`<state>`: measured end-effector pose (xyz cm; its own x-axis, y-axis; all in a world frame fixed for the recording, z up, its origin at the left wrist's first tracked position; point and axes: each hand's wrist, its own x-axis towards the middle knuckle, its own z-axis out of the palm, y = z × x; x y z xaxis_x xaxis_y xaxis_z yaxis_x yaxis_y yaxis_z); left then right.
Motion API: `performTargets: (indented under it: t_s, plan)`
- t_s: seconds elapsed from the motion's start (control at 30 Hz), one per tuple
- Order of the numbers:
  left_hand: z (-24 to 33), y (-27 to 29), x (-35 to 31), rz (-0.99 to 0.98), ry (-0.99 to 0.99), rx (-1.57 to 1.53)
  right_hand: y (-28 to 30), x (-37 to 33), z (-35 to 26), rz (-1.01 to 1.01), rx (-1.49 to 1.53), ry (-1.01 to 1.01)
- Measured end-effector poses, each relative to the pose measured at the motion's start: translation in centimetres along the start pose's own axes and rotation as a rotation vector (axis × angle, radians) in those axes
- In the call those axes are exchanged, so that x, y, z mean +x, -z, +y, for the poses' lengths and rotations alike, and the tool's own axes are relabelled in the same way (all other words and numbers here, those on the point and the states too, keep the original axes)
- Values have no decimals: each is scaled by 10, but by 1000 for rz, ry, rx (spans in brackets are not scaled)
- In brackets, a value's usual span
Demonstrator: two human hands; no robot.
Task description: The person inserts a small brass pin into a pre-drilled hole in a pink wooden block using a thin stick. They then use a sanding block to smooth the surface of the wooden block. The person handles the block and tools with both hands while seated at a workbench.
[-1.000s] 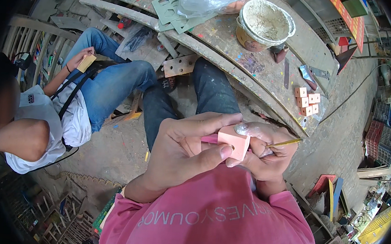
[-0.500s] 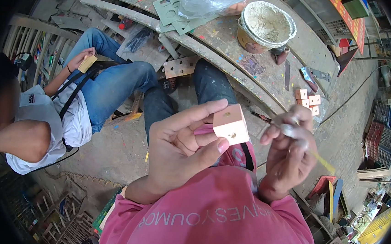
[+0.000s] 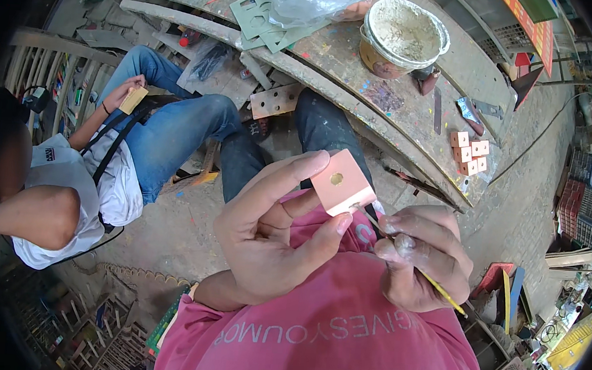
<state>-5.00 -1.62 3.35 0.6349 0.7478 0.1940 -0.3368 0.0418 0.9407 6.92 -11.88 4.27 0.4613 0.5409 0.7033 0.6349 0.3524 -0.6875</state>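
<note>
My left hand (image 3: 264, 235) pinches a pale pink-orange cube (image 3: 349, 175) between thumb and fingers, in front of my chest. Dark round holes show on two of its faces. In my right hand (image 3: 422, 254) is a thin paintbrush (image 3: 444, 295) with a yellow handle, gripped like a pencil. Its dark tip reaches the hole on the cube's lower face; whether it goes inside I cannot tell. Some fingers of the right hand carry whitish-grey smears. Several similar cubes (image 3: 461, 154) stand grouped at the right end of the workbench (image 3: 319, 72).
On the bench are a bucket of whitish paste (image 3: 405, 37), a clear plastic bag (image 3: 317, 2), green templates (image 3: 250, 14) and a knife (image 3: 470, 114). To my left sits another person (image 3: 168, 133) holding a small yellowish block (image 3: 132, 100). Crates (image 3: 576, 190) stand far right.
My right hand has moved left and down, bringing the paintbrush tip to the cube. The left hand has tilted the cube, so its upper face shows more fully.
</note>
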Motion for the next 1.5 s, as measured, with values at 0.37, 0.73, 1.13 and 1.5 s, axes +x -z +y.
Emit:
performTargets:
  t_s: [0.37, 0.73, 1.13, 1.5]
  plan:
    - [0, -2, 2, 17, -106, 132, -2, 0, 3, -2, -47, 46]
    - [2, -3, 2, 79, -127, 262, -1, 4, 0, -29, -11, 39]
    - [1, -2, 1, 74, -242, 463, 5, 5, -5, -71, 63, 9]
    - [0, -2, -5, 115, -177, 297, 6, 0, -8, -47, 4, -55]
